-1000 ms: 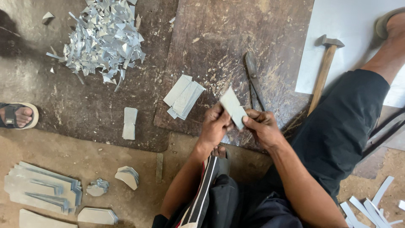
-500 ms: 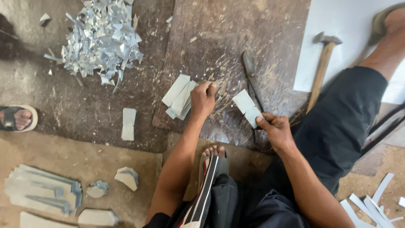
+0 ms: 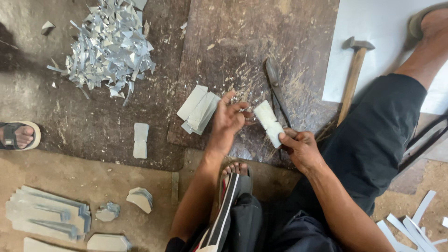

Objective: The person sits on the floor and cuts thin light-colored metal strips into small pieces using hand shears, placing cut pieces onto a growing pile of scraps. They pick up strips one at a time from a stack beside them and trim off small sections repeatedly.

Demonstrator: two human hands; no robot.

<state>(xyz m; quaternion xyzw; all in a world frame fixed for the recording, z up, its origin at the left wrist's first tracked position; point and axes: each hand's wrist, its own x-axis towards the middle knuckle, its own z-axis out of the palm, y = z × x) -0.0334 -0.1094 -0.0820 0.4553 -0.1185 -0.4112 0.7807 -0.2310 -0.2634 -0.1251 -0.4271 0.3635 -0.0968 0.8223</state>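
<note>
My right hand (image 3: 301, 148) grips a small curved piece of grey sheet metal (image 3: 270, 119) by its lower end, held over a dark scratched wooden board (image 3: 261, 51). My left hand (image 3: 228, 120) hovers just left of that piece with fingers spread and nothing in it. A small stack of flat grey metal pieces (image 3: 199, 109) lies on the board directly left of my left hand. Dark metal snips (image 3: 276, 88) lie on the board behind the held piece.
A pile of shiny metal offcuts (image 3: 109, 46) sits at the upper left. A hammer (image 3: 353, 74) rests beside a grey metal sheet (image 3: 378, 28). One metal strip (image 3: 140, 140) lies alone; stacked cut pieces (image 3: 46, 214) lie lower left. Another person's sandalled foot (image 3: 17, 135) shows at left.
My left hand left the shared piece, reached out to the flat stack, then drew back toward the piece, open. My right hand kept hold of the metal piece throughout.
</note>
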